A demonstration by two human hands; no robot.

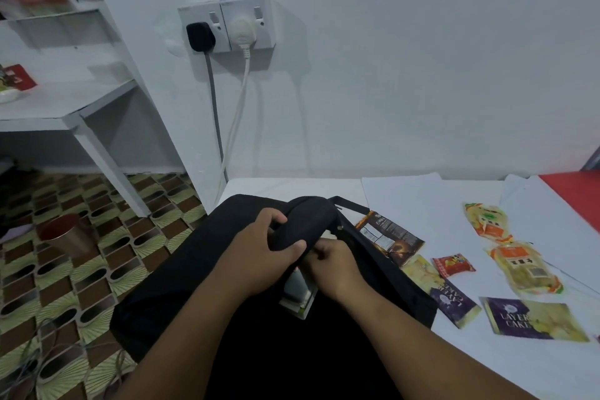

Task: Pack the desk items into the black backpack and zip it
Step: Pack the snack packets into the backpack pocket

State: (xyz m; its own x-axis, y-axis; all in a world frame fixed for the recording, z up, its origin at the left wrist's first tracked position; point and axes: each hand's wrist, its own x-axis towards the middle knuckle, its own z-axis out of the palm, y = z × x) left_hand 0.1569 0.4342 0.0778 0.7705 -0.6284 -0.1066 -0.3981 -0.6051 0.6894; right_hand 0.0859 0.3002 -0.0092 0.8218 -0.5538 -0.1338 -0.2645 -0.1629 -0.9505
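Two hands: left hand (259, 256) grips padded black backpack (181, 269) top; right hand (334, 265) pinches its edge.

Dim, bluish, even light; soft shadows trail the cables (227, 127) on the wall, edges bowed and slightly blurred.

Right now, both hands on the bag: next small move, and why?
Probably spread the opening wider: the left hand grips the black backpack at its top, the right hand pinches at the zipper edge, and the snack packets lie unpacked on the white desk.
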